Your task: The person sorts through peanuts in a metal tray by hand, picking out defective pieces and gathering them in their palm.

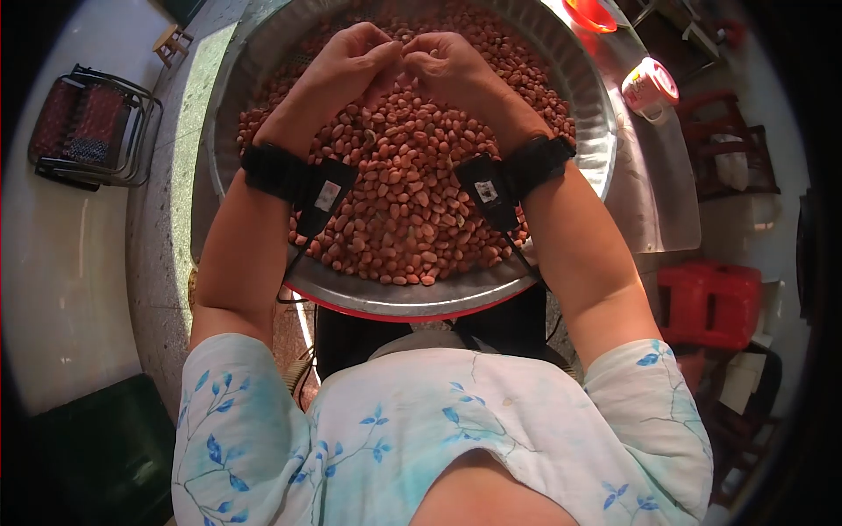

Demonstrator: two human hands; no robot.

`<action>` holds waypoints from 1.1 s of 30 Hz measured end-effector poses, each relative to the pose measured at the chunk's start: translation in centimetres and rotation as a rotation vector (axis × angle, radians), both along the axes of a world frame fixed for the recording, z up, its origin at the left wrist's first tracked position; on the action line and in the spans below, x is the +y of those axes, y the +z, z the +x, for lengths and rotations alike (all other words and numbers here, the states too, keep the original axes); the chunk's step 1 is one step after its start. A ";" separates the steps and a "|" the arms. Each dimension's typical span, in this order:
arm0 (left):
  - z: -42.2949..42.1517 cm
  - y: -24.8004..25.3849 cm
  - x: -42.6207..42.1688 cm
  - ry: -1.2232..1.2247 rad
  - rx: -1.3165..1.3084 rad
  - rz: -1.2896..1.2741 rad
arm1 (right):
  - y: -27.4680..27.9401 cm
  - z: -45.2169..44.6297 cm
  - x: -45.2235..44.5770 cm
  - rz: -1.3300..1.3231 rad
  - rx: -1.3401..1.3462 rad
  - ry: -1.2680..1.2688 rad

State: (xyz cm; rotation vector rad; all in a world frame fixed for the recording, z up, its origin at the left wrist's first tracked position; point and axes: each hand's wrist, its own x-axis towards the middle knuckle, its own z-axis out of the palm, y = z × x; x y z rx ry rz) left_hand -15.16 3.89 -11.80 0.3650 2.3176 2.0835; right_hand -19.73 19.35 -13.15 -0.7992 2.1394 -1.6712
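Reddish-brown shelled peanuts (395, 202) fill a wide, round metal basin (412, 303) in front of me. Over its far half, my left hand (353, 68) and my right hand (449, 72) meet with their fingertips close together. The fingers of both are curled in a pinch, thumbs against the fingers. Whatever small thing they hold, if anything, is hidden between the fingertips. Black straps with small devices and cables circle both wrists above the peanuts.
A white-and-red bucket (650, 88) stands right of the basin, below a red-orange bowl (590, 14). Red plastic stools (710, 302) are stacked farther right. On the left are a folded chair (92, 127), a small wooden stool (172, 44) and a dark green box (101, 451).
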 end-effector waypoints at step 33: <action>-0.3 1.1 -3.8 -0.021 -0.155 -0.491 | 2.1 -0.1 2.5 -0.802 -0.775 0.461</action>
